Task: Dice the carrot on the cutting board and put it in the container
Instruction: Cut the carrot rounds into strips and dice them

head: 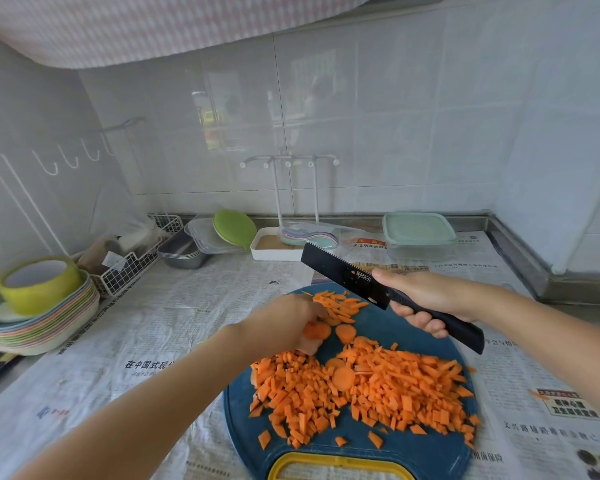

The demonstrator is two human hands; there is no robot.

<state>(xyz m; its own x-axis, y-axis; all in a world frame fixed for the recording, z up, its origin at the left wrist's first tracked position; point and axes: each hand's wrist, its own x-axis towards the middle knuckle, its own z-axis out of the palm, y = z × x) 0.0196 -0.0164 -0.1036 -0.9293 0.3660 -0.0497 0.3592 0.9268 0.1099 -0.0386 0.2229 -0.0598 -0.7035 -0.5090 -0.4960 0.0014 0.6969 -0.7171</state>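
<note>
The right hand (pixel 430 299) grips a black knife (pixel 342 273); beside it, the left hand (pixel 281 323) pinches a round orange carrot slice (pixel 318 330).

Blurred fingers, a clipped board

The left hand (pixel 281 323) smears at its fingertips over a carrot round (pixel 316 330); I can't tell whether it grips it. The cutting board (pixel 413 445) runs off the bottom edge. The right hand (pixel 430 299), wrapped round the knife (pixel 347 275), hides mid-handle. The wire basket (pixel 125 268) holds an unreadable jumble.
</note>
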